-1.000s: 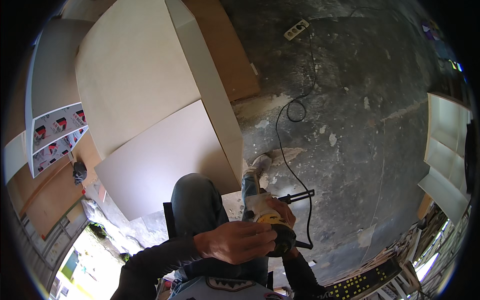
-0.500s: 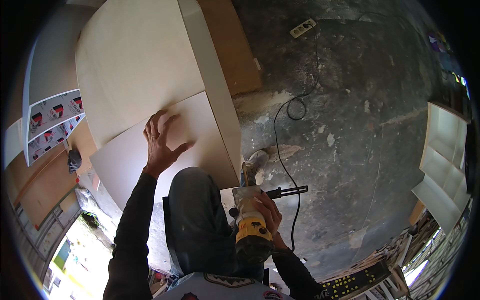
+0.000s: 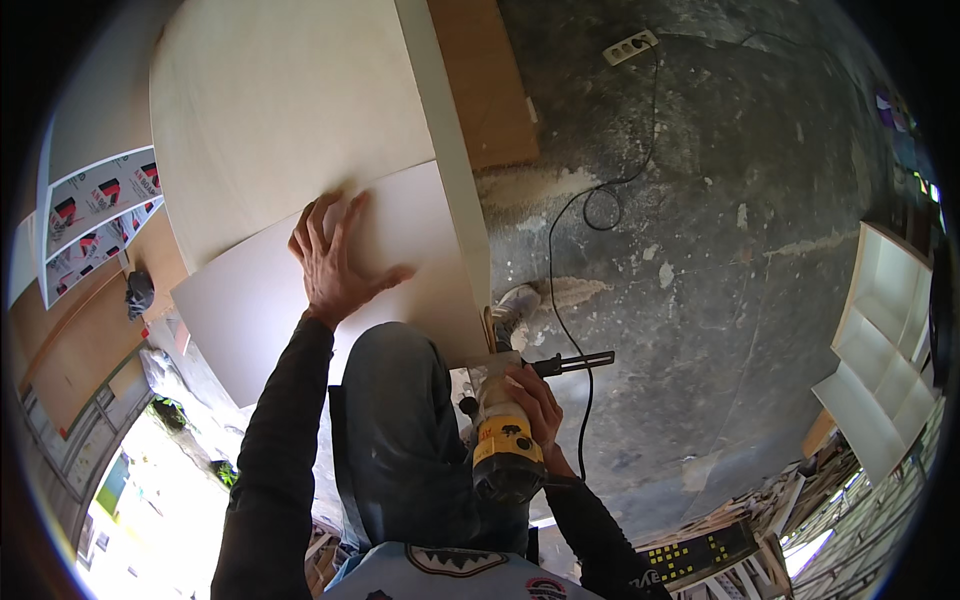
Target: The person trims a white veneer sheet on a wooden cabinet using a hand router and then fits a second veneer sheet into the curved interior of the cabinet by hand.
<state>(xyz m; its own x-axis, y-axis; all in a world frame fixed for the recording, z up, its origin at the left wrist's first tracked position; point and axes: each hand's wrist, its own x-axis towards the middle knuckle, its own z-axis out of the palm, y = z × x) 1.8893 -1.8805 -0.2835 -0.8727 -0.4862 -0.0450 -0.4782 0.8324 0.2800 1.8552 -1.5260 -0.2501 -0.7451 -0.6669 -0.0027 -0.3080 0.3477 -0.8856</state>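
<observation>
My left hand (image 3: 345, 262) lies with fingers spread on a white panel (image 3: 250, 325), near its far edge. That panel rests on top of a large pale wooden box-like piece (image 3: 290, 100) and sticks out toward my raised knee (image 3: 395, 400). In my right hand (image 3: 538, 410) is a yellow and black trim router (image 3: 507, 452), gripped around its body near the base. The router is at the panel's near right corner; whether its bit touches the edge is too small to tell. A black slotted guide bar (image 3: 585, 361) juts out from the base to the right.
A black cord (image 3: 556, 270) loops over the concrete floor to a white power strip (image 3: 630, 47). My shoe (image 3: 515, 305) stands beside the pale piece. Brown board (image 3: 490, 90) lies beyond it. White shelving (image 3: 885, 350) stands at far right; printed-covered panels (image 3: 100, 200) are at left.
The view has shifted slightly, moving the panel's corner and the floor items in the picture. The router has come a little closer to the panel's right edge. Both hands keep their hold.
</observation>
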